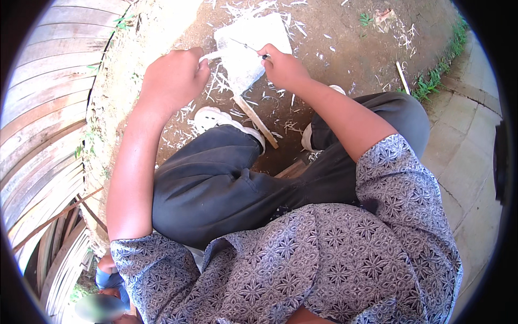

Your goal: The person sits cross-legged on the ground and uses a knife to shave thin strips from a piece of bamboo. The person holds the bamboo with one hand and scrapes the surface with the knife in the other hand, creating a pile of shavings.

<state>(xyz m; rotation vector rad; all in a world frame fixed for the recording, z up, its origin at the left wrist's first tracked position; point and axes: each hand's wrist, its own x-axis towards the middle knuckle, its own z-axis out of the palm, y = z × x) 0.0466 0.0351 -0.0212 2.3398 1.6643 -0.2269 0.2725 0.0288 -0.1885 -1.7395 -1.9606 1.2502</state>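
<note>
- Block (259, 32), pale and flat-topped, lies on bare earth (345, 59) ahead of your feet; your work is over it.
- Your left hand (181, 78), at the block's left side, is closed on a pale strip (213, 55) that reaches over the block; glare hides whether they touch.
- Your right hand (283, 67), at the block's right edge, is clamped on a thin knife (249, 48), its blade pointing left across the block.
- Shavings (218, 86) litter the ground all around the block.
- From the block's near corner a wooden stick (256, 122) slants toward you, between your white shoes (213, 119), crowding that side.
- Right of the block, well apart, are another stick (403, 77), weeds (427, 86) and paving (461, 135).
- Left of it, wooden slats (48, 108) curve past; far behind them sits another person's blue sleeve (102, 279).
</note>
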